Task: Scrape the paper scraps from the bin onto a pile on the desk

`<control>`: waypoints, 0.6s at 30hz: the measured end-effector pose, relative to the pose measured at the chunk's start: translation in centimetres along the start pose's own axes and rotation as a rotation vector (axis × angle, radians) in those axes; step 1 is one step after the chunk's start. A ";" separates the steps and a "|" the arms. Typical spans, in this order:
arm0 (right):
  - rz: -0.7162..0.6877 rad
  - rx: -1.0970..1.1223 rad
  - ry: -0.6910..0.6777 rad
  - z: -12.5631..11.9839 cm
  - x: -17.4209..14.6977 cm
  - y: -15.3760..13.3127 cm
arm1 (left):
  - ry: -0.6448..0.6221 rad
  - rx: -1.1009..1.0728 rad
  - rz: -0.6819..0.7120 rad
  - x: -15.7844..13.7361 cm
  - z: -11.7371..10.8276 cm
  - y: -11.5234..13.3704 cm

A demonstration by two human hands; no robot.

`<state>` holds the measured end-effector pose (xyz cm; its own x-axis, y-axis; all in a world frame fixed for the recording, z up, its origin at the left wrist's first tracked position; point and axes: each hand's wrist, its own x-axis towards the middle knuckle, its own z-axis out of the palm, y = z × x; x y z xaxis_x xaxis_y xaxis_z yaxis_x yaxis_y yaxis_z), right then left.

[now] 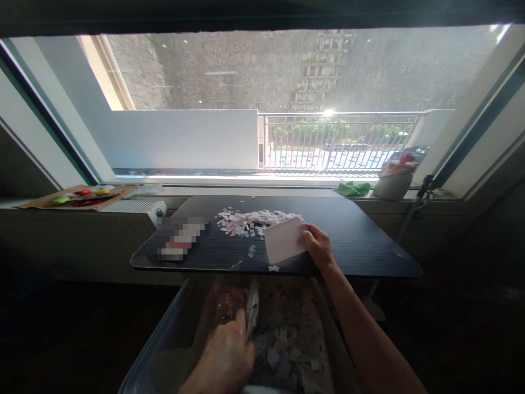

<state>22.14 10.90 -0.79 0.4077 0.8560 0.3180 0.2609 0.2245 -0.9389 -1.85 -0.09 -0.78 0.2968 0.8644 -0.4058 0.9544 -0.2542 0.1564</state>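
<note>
My right hand (318, 246) pinches the right edge of a flat white card (285, 241) with rounded corners and a small dark hole near one corner. The card is tilted over the dark table (348, 241), just in front of a heap of small paper scraps (250, 221). A few loose scraps (273, 268) lie near the table's front edge. Lower down, my left hand (229, 350) is inside a clear plastic bin (145, 350), its fingers curled beside a pale upright strip (253, 306). What those fingers hold, if anything, is hidden. More scraps (283, 350) lie in the bin.
A blurred-out object (182, 241) lies at the table's left. Behind stands a window with a sill, holding a green cloth (353, 189) and a white pot (392, 185). On the left, cardboard (41, 200) with colourful items rests by a radiator (135, 207).
</note>
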 end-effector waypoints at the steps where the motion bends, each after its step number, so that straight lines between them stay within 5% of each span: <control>1: -0.010 -0.004 -0.007 0.0 0.0 0.0 | -0.009 0.001 -0.001 0.0 0.0 0.0; 8: 0.000 -0.025 -0.091 0.1 -0.2 -0.2 | -0.047 -0.015 -0.004 -0.2 -0.6 0.2; 15: 0.026 -0.082 0.142 -0.2 -0.3 -0.8 | -0.045 -0.039 -0.009 -0.3 -0.9 0.3; 18: 0.043 -0.115 0.136 -0.2 -0.3 -0.9 | -0.045 -0.042 -0.007 -0.4 -1.0 0.3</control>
<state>21.93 10.34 0.03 0.5334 0.7910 0.2998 0.3354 0.1276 -0.9334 -1.70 -0.07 0.32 0.2923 0.8456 -0.4467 0.9545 -0.2290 0.1910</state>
